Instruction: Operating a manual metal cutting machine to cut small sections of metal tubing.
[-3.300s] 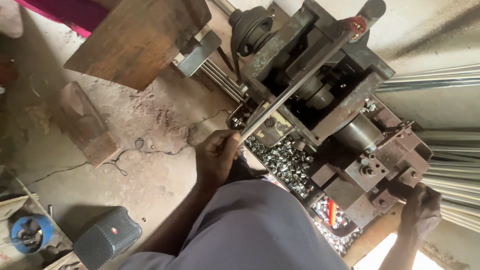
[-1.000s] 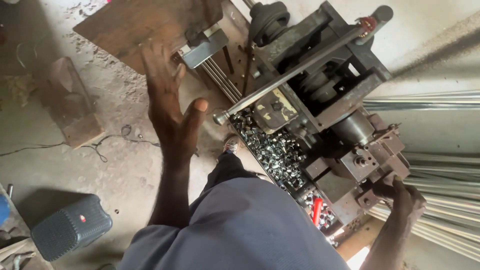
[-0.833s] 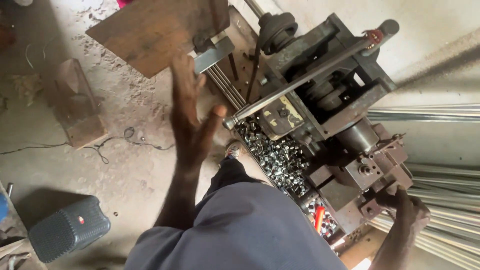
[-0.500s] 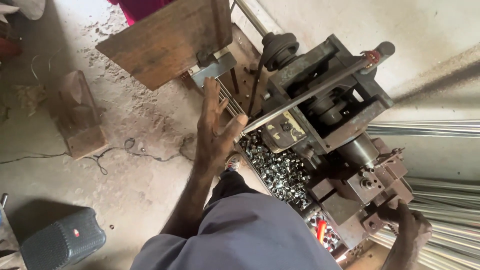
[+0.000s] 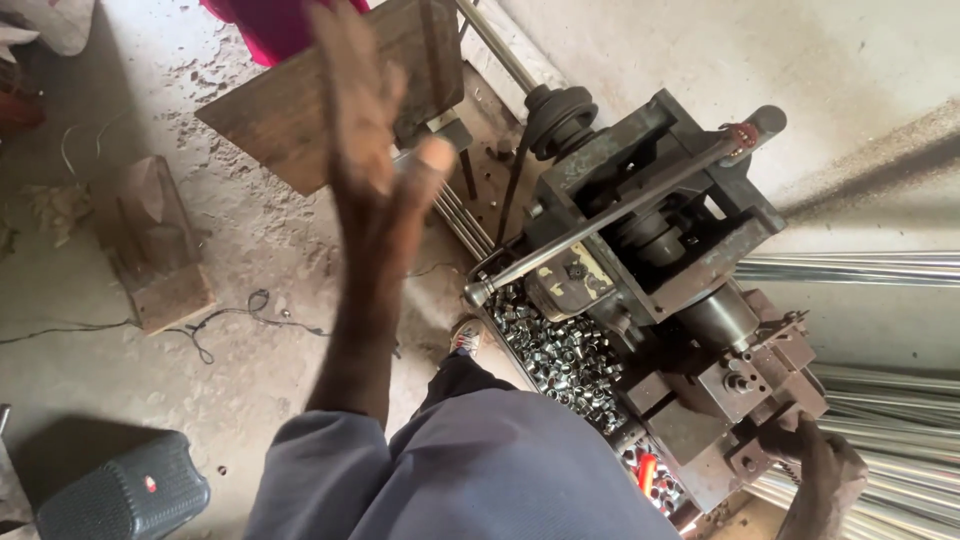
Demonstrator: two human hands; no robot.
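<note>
My left hand is raised in the air with its fingers spread, holding nothing, in front of a wooden board. It is left of a dark metal machine and apart from it. A long steel lever bar runs slantwise across the machine. Under the bar's knobbed end lies a tray of several small shiny metal pieces. My right hand is at the lower right, closed around a handle on the machine's near end. My grey-clothed leg fills the lower middle.
Long shiny metal rods lie to the right of the machine, with more below them. A wooden block and a loose cable are on the dusty concrete floor at left. A dark ribbed box sits at the lower left.
My left hand has left the end of the lever bar and risen up and to the left, fingers spread. My right hand has stayed on the machine's handle.
</note>
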